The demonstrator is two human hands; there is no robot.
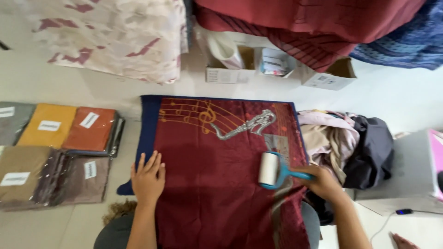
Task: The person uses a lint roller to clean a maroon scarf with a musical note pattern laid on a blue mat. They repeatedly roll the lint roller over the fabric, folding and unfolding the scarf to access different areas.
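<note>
A dark red cloth with a navy border, gold music notes and a silver saxophone print lies spread flat in front of me. My left hand rests flat on its left edge, fingers apart. My right hand grips the blue handle of a lint roller, whose white roll lies on the cloth's right side, just below the saxophone print.
Several folded fabrics in clear bags lie to the left. A heap of loose clothes sits to the right, next to a grey box. Open cardboard boxes and draped fabrics stand at the back.
</note>
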